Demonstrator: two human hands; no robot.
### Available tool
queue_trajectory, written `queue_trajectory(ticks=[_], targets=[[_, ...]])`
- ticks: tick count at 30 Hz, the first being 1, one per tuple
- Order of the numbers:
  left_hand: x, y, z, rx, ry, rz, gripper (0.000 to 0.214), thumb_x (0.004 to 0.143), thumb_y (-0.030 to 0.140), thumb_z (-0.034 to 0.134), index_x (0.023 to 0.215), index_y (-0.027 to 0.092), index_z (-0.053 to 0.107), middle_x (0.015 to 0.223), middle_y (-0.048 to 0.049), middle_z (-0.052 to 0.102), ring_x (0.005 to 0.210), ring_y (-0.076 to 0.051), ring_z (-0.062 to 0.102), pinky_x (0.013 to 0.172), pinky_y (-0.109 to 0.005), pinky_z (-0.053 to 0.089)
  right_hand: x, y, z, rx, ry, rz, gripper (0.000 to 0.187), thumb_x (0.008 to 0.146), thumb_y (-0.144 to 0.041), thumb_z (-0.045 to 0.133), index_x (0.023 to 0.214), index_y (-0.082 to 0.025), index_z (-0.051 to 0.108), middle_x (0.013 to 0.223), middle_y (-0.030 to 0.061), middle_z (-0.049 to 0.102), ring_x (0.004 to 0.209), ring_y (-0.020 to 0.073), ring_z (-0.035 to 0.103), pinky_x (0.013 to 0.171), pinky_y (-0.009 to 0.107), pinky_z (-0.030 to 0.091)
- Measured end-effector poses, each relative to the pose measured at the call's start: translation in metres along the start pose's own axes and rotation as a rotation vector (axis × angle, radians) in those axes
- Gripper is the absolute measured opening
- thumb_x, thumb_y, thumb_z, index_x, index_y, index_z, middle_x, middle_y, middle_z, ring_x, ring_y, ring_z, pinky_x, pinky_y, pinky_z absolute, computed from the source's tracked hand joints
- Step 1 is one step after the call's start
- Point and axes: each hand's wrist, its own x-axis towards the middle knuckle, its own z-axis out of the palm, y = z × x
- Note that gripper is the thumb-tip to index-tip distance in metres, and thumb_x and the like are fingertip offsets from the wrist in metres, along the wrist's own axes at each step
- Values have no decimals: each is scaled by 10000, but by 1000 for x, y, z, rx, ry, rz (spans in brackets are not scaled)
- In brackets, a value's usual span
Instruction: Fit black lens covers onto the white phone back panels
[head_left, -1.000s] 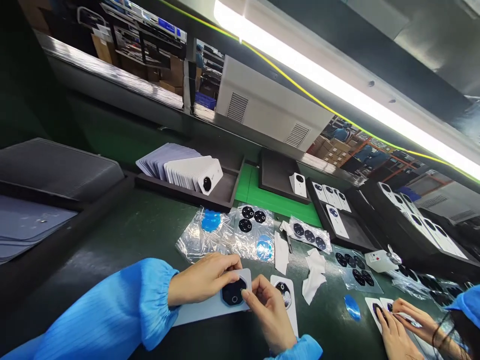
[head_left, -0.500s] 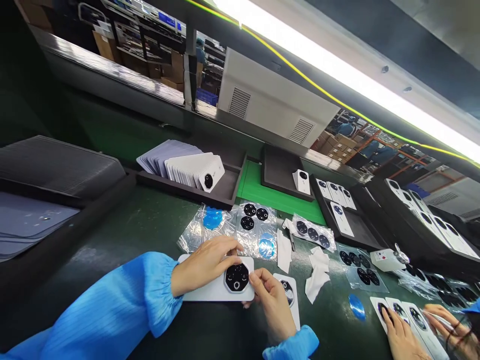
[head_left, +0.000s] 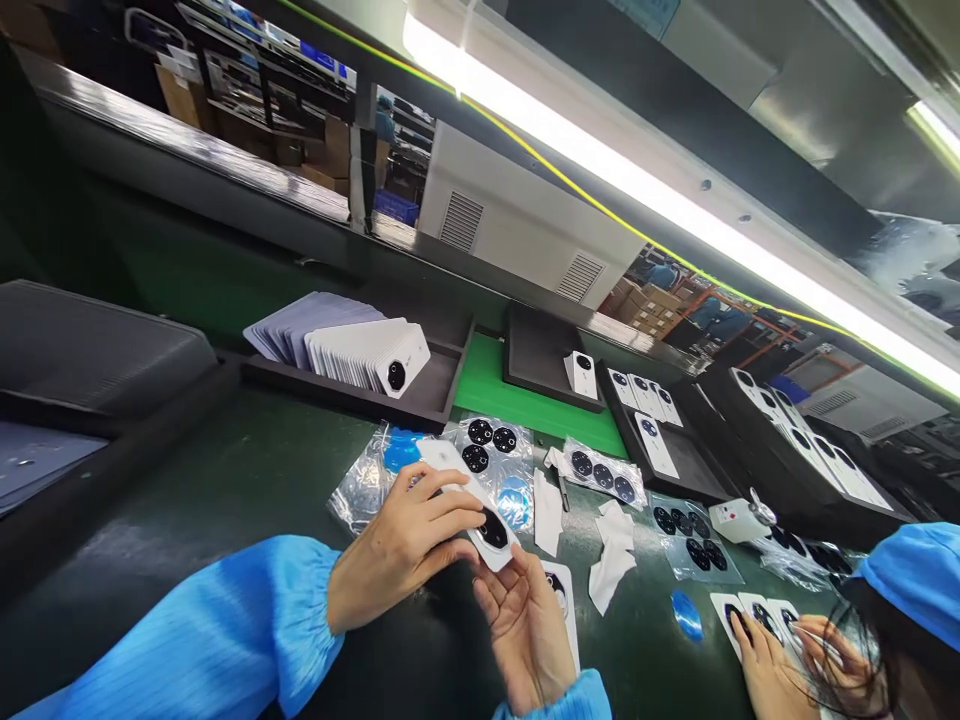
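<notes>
A white phone back cover with a black round camera plate is tilted up off the bench between both hands. My left hand is closed over its long side, fingers lying across the front by the camera plate. My right hand pinches the lower corner between thumb and fingers, palm partly turned up. Another white back cover lies on the bench, partly hidden behind my right hand. Just beyond the held cover are clear plastic sheets with black camera plates and blue film discs.
White wipes and a white bottle lie to the right. Behind stand black trays of covers on a green mat. At right, a co-worker in a blue cap handles covers. Dark stacked trays stand left.
The held cover has gone from lying flat on the bench to raised and tilted. My left hand now wraps its side; my right hand has turned palm up. The co-worker's head has come into view.
</notes>
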Motion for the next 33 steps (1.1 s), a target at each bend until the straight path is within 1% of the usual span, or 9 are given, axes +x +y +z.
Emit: queue_trajectory(ticks=[3,16,20,22,23,25,28,30,33], targets=[[1,-1,0,-14,5,4,238,1001,287,392,993,214,619,978,-8,709,1086,-207,552,969,-377,284,-2,0,1,-1,-9,33,456,236,-301,916,597,-116,710,627,84,741,553,164,695,455,173,520],[3,0,-2,-36,7,11,262,1012,311,352,992,203,590,936,-15,704,1055,-204,563,949,-371,273,-5,-2,5,8,-27,20,448,205,-306,917,561,-129,709,622,87,741,536,157,692,431,155,499],[2,1,-3,-54,-2,15,260,1010,326,356,1001,224,594,958,-9,701,1063,-200,560,954,-359,272,-5,-2,4,-23,-35,0,476,214,-345,916,584,-126,710,623,88,740,542,158,692,434,156,495],[0,0,-5,-110,14,-17,283,996,400,368,1037,241,598,1023,-21,683,1068,-206,548,957,-355,288,-4,-1,2,-55,-56,-37,506,237,-367,919,630,-120,715,605,80,734,539,163,691,425,162,489],[0,0,-6,-159,45,-75,316,981,453,372,1032,243,602,1034,-31,671,1050,-213,546,946,-354,309,-4,0,0,-79,-70,-67,517,254,-375,921,653,-120,713,600,74,731,534,167,689,420,167,487],[0,-2,-8,-307,137,-331,410,927,578,389,920,233,610,941,-41,647,931,-221,553,862,-344,371,-2,2,-4,-139,-116,-150,501,328,-396,921,688,-128,698,615,62,732,534,167,685,425,178,493],[2,-6,-7,-523,180,-739,542,840,709,381,664,220,535,616,4,531,615,-179,495,623,-303,395,1,5,-12,-216,-172,-308,407,511,-431,876,713,-149,663,642,36,727,544,141,673,460,183,509],[4,-8,-2,-624,99,-831,587,780,759,406,600,212,522,501,25,482,488,-148,444,512,-278,366,2,7,-15,-246,-183,-386,365,594,-444,837,717,-159,645,636,16,714,549,124,661,478,179,514],[6,-5,8,-746,-5,-857,554,679,724,576,733,176,641,594,-23,631,510,-160,527,481,-266,393,3,10,-18,-294,-189,-421,366,622,-465,817,719,-161,638,642,4,699,547,116,644,494,192,527]])
